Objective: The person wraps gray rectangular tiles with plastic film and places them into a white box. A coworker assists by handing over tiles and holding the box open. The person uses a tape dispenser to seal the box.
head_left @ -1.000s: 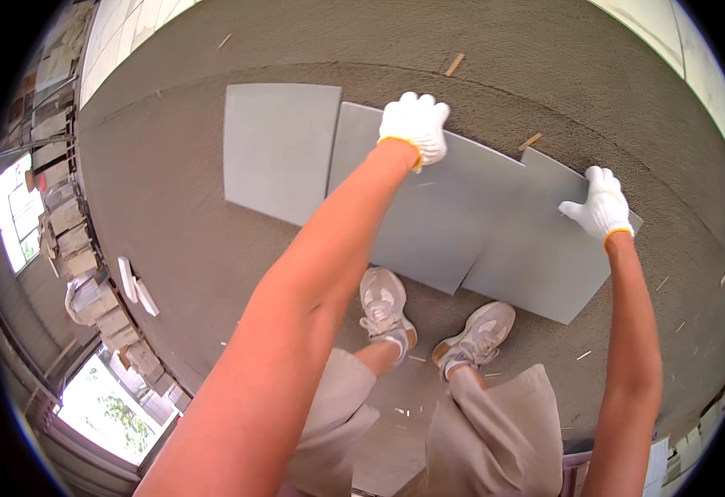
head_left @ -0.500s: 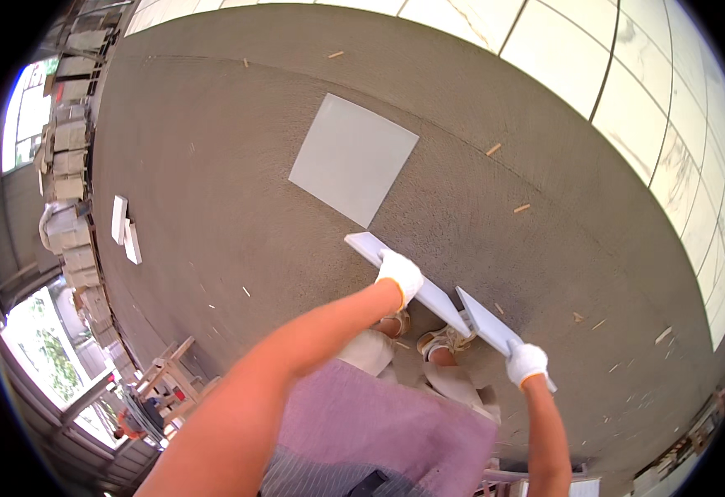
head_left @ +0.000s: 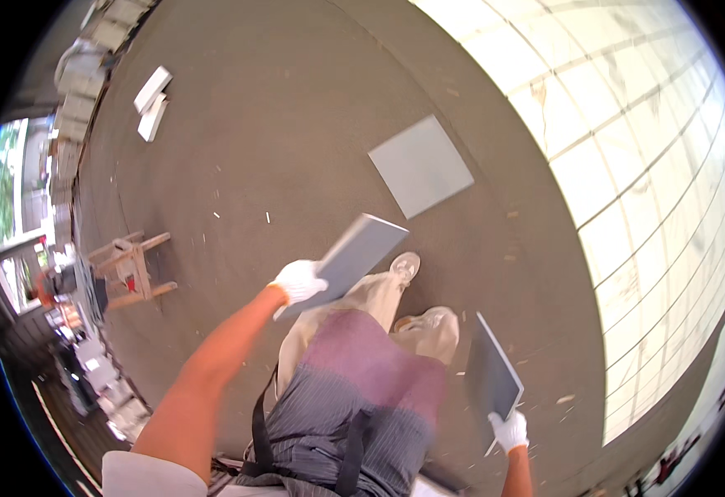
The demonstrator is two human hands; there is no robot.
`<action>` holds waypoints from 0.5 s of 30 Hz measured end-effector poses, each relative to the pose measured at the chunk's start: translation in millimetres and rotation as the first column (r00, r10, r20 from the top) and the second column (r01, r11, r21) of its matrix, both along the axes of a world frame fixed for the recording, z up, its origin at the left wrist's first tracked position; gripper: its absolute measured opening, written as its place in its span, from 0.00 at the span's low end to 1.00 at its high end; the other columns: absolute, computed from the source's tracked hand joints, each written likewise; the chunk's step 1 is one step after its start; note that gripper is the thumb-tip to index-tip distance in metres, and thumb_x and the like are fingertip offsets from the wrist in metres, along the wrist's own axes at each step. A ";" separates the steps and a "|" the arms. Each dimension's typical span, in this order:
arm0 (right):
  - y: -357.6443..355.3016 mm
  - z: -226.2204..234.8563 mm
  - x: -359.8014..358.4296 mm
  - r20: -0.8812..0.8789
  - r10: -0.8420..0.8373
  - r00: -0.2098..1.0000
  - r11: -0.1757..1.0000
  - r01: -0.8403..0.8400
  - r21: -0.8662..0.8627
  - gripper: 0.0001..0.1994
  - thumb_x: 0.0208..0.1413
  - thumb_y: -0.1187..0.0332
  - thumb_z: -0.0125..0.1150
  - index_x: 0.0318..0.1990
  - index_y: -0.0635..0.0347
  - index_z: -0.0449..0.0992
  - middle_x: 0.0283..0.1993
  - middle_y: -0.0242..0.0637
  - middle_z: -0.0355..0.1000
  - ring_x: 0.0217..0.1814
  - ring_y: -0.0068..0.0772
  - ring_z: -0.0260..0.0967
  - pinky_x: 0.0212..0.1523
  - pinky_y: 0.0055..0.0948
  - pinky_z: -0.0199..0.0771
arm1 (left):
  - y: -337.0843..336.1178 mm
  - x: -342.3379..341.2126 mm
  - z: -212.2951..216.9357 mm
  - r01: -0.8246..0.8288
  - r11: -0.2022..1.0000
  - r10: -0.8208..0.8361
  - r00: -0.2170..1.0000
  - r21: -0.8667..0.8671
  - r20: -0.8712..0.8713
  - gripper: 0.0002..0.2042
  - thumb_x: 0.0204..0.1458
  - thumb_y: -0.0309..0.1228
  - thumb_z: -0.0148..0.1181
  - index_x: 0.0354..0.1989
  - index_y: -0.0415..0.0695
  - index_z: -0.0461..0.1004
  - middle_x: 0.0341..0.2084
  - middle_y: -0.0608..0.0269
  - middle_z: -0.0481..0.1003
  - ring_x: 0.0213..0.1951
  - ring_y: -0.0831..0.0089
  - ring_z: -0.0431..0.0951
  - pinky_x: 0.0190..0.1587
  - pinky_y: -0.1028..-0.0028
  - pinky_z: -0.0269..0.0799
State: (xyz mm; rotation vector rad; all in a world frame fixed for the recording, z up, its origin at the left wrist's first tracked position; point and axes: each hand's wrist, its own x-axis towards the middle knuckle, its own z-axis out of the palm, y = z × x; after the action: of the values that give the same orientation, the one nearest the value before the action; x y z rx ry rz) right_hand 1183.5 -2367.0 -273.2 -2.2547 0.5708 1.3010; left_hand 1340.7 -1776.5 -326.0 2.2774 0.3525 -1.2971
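The right hand (head_left: 509,431), in a white glove, is low near the person's hip, its fingers (head_left: 499,424) closed on the bottom corner of a grey tile (head_left: 491,374) that stands on edge beside the right leg, its flat face turned toward the body. The left hand (head_left: 298,282), also gloved in white, is raised in front of the waist; its fingers (head_left: 313,287) are clamped on the near end of a second grey tile (head_left: 354,255), which tilts upward and away from the hand, clear of the floor (head_left: 238,166). Between the two hands are the person's beige trousers and two light shoes (head_left: 404,267) standing on the grey floor.

Farther out, a third grey tile (head_left: 420,166) lies flat on the floor, well apart from both held tiles and near the edge where the grey surface meets the pale tiled area (head_left: 644,166). Off to the left stands a small wooden stool (head_left: 130,265). At the far left edge of the floor lie two white blocks (head_left: 152,101) side by side, with stacks of material behind them.
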 end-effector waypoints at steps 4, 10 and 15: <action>-30.0 65.9 -32.1 0.084 -0.039 0.996 0.998 0.035 0.053 0.16 0.50 0.64 0.71 0.40 0.69 0.83 0.37 0.44 0.83 0.40 0.40 0.81 0.43 0.37 0.78 | 51.8 -93.8 125.9 -0.762 0.634 0.772 0.634 -0.134 0.046 0.23 0.49 0.35 0.65 0.53 0.36 0.77 0.45 0.53 0.81 0.48 0.61 0.80 0.53 0.66 0.74; -20.0 133.5 -5.9 0.100 -0.196 0.975 0.972 0.180 0.153 0.17 0.49 0.72 0.70 0.46 0.72 0.80 0.43 0.42 0.81 0.43 0.37 0.78 0.46 0.33 0.77 | 33.8 -266.8 234.8 -0.776 -0.260 0.963 -0.251 -0.574 -0.097 0.26 0.52 0.27 0.66 0.60 0.36 0.69 0.54 0.54 0.75 0.55 0.61 0.75 0.59 0.58 0.72; 3.8 170.7 -2.4 0.043 -0.440 0.897 0.853 0.403 0.331 0.21 0.50 0.80 0.64 0.54 0.71 0.74 0.49 0.43 0.76 0.47 0.43 0.76 0.50 0.39 0.79 | -9.4 -388.7 293.9 -0.517 -0.557 0.780 -0.595 -0.650 -0.196 0.28 0.53 0.27 0.65 0.63 0.36 0.66 0.55 0.53 0.73 0.57 0.59 0.75 0.59 0.55 0.72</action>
State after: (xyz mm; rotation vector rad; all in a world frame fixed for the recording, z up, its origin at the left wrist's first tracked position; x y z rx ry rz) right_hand 1181.1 -2363.2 -102.5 -1.7971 0.7122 0.9509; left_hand 952.0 -1785.9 -32.0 0.6180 1.2698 0.4978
